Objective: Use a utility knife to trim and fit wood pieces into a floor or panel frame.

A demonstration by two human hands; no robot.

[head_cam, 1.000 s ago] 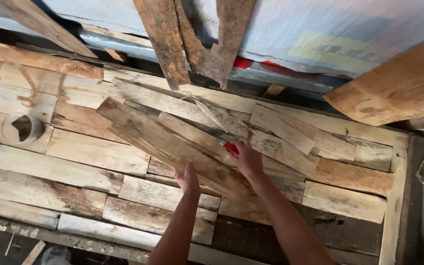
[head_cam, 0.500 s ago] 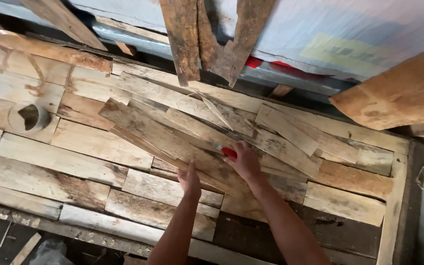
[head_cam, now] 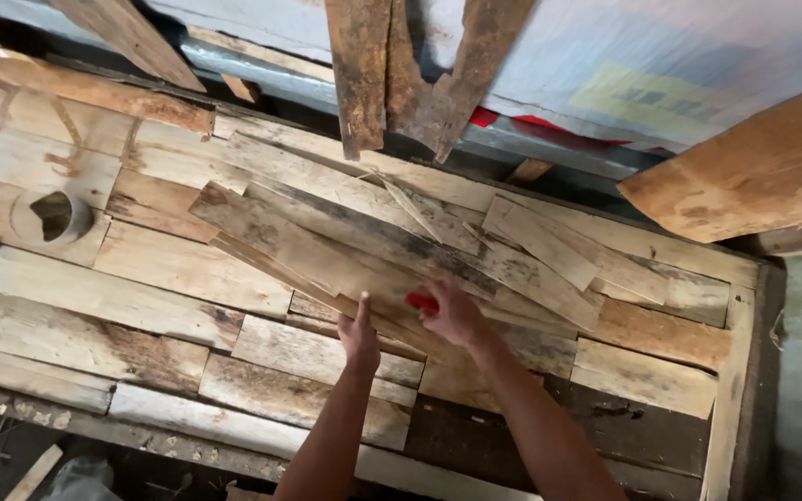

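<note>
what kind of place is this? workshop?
Probably a rough woodworking or carpentry spot. A frame is packed with rough wood planks, loose offcuts lean above, and plastic sheeting hangs behind. The left hand presses a plank; the right hand holds something red.

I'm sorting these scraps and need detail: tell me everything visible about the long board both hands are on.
The long board is a flat, rough plank of pale, weathered wood with grey streaks and a ragged left end. It lies slanted across the other planks. The left hand presses its near edge; the right hand, holding something small and red, rests on it.
</note>
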